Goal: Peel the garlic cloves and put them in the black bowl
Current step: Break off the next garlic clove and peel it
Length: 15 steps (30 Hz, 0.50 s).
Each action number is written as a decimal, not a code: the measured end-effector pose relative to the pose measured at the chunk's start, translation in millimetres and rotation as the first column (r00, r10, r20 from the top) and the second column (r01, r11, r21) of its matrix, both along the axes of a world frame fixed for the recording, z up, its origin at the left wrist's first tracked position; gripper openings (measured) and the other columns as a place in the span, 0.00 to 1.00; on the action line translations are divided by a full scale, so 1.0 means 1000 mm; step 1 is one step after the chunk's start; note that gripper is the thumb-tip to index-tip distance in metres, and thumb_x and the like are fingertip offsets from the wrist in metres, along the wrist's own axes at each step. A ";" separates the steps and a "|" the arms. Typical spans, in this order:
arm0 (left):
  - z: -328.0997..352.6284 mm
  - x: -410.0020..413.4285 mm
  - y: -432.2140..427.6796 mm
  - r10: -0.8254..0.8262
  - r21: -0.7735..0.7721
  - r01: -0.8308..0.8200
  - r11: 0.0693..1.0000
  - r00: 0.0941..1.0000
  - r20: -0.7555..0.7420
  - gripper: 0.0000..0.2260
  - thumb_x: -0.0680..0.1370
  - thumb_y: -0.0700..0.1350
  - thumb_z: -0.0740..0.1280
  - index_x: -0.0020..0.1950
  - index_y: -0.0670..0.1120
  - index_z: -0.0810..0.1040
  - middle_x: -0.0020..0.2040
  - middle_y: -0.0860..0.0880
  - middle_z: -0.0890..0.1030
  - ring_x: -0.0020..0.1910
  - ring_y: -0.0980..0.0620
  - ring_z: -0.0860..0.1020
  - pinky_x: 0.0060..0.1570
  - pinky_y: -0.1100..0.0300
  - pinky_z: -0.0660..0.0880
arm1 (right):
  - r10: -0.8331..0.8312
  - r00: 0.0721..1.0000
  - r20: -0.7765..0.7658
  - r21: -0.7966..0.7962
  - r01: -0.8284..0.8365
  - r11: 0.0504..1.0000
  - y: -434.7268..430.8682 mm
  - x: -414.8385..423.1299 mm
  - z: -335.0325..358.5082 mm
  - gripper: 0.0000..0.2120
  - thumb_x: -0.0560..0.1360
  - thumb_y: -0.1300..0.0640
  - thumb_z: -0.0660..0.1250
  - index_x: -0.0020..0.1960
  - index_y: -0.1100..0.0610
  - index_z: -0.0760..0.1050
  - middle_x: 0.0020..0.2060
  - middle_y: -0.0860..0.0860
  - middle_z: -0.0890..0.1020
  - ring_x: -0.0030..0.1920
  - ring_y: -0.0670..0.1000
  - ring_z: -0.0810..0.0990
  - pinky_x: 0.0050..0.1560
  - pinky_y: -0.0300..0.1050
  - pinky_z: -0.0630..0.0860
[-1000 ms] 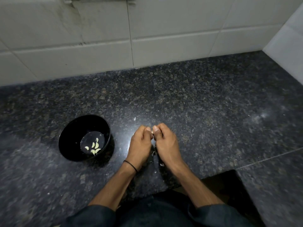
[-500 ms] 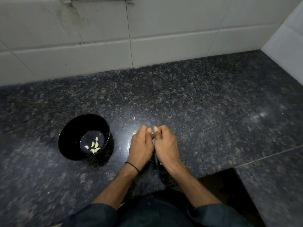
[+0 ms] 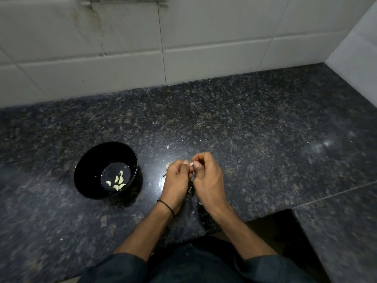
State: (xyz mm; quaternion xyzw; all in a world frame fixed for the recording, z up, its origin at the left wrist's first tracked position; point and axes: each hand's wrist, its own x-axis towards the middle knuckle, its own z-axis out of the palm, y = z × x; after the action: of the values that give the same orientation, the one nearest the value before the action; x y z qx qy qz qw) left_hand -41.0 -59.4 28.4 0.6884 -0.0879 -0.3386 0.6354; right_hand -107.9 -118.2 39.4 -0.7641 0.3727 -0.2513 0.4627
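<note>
Small pale garlic clove [image 3: 191, 163]: pinched between the fingertips of both hands, above the desk. Its skin appears partly removed, but the detail is too small to confirm. Left hand [image 3: 176, 180] and right hand [image 3: 208, 178]: fingers curled, both gripping this clove. A second clove [image 3: 167, 166] lies on the dark speckled granite desk [image 3: 265, 139], just left of the left hand. Papery skin flakes [image 3: 190, 189] lie beneath the hands. Round glossy black bowl [image 3: 85, 180], apart to the left of the left hand, holds several peeled cloves [image 3: 118, 181].

Judgement: task midway; at least two cloves remain. Against one second earlier: bowl contents unchanged, hands in place, second clove newly uncovered.
</note>
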 end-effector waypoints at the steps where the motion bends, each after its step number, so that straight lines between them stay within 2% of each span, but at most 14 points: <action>1: -0.002 0.001 0.000 0.004 0.021 -0.005 1.000 1.000 0.018 0.13 0.84 0.41 0.59 0.39 0.43 0.72 0.28 0.51 0.70 0.25 0.56 0.66 0.24 0.62 0.63 | 0.000 1.000 0.008 0.003 0.000 1.000 0.000 0.000 -0.001 0.07 0.81 0.64 0.62 0.52 0.54 0.75 0.47 0.49 0.81 0.48 0.50 0.81 0.48 0.46 0.78; 3: -0.005 0.003 0.001 0.011 0.036 -0.011 0.999 1.000 0.003 0.15 0.83 0.40 0.60 0.36 0.45 0.71 0.26 0.52 0.69 0.26 0.55 0.65 0.27 0.61 0.62 | -0.003 1.000 0.020 0.013 0.002 1.000 -0.001 -0.001 -0.001 0.08 0.80 0.65 0.62 0.54 0.54 0.76 0.48 0.48 0.81 0.49 0.49 0.81 0.49 0.45 0.78; 6: -0.005 0.004 0.005 0.002 0.005 -0.001 1.000 1.000 -0.024 0.17 0.83 0.41 0.60 0.33 0.47 0.72 0.26 0.52 0.70 0.27 0.53 0.66 0.31 0.57 0.64 | -0.020 0.998 0.060 0.062 0.017 0.998 -0.002 -0.004 0.000 0.07 0.80 0.63 0.64 0.53 0.54 0.78 0.47 0.47 0.83 0.47 0.48 0.82 0.47 0.39 0.78; 9: -0.012 0.005 0.006 -0.017 0.051 0.013 0.999 0.997 0.072 0.16 0.83 0.45 0.63 0.36 0.47 0.74 0.28 0.52 0.73 0.29 0.53 0.70 0.33 0.54 0.70 | -0.073 0.992 0.104 0.149 0.057 0.987 -0.003 -0.008 0.002 0.05 0.80 0.61 0.67 0.51 0.54 0.80 0.43 0.47 0.84 0.43 0.45 0.83 0.42 0.34 0.76; 11: -0.017 0.007 0.008 -0.043 0.118 0.025 0.993 0.988 0.151 0.12 0.81 0.49 0.65 0.39 0.48 0.75 0.32 0.53 0.78 0.34 0.49 0.77 0.41 0.47 0.78 | -0.128 0.984 0.125 0.244 0.094 0.965 -0.004 -0.008 0.001 0.05 0.79 0.62 0.68 0.51 0.54 0.81 0.41 0.48 0.85 0.39 0.45 0.83 0.41 0.35 0.77; 12: -0.019 0.007 0.009 -0.060 0.157 0.030 0.987 0.980 0.191 0.09 0.80 0.47 0.66 0.40 0.49 0.75 0.34 0.54 0.80 0.37 0.49 0.79 0.45 0.46 0.79 | -0.154 0.978 0.139 0.287 0.109 0.952 -0.005 -0.007 0.001 0.06 0.79 0.63 0.68 0.51 0.54 0.81 0.40 0.49 0.85 0.38 0.46 0.82 0.40 0.36 0.77; 15: -0.020 0.004 0.010 -0.109 0.238 0.032 0.971 0.942 0.318 0.08 0.79 0.41 0.68 0.43 0.51 0.76 0.40 0.55 0.81 0.43 0.52 0.81 0.48 0.55 0.78 | -0.202 0.966 0.161 0.340 0.138 0.930 -0.007 -0.007 0.000 0.09 0.78 0.65 0.69 0.52 0.53 0.81 0.38 0.50 0.84 0.35 0.47 0.82 0.40 0.40 0.79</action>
State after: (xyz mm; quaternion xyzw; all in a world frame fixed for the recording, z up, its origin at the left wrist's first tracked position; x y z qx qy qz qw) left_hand -36.5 -49.0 8.9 0.8002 -0.1780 -0.2495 0.5156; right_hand -114.6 -124.8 39.6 -0.6139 0.4275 -0.2984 0.5927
